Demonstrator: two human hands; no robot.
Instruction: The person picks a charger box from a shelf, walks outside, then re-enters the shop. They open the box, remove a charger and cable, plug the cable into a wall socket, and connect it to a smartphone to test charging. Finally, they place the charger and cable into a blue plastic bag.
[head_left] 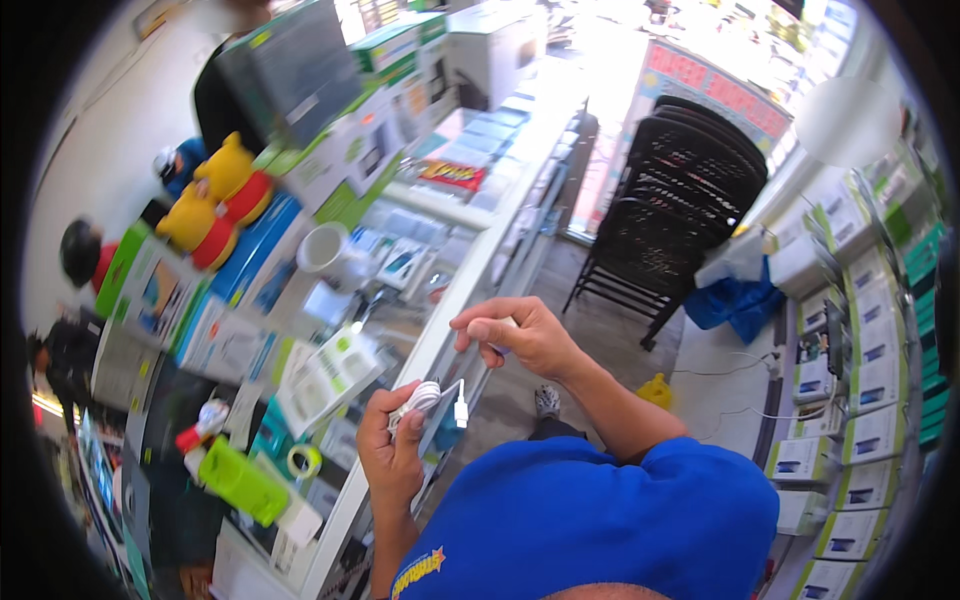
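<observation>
Likely winding, clasps white cable (422,396) with left hand (388,440), curls right hand (524,336), cannot tell whether empty, and probably must catch loose plug (461,413).

Cable (424,397): smooth plastic sheath, faint sheen; plug end (461,413): smooth, hard plastic; shirt (600,515): soft matt cloth, lightly creased; counter rail (452,318): smooth, metal or plastic, cannot tell; blue bag (738,305): thin crinkled plastic, glossy; boxes (865,436): smooth printed card; toy bears (236,178): smooth plastic look; floor (604,328): wood-look, matt; chairs (690,225): perforated, material unclear.
</observation>
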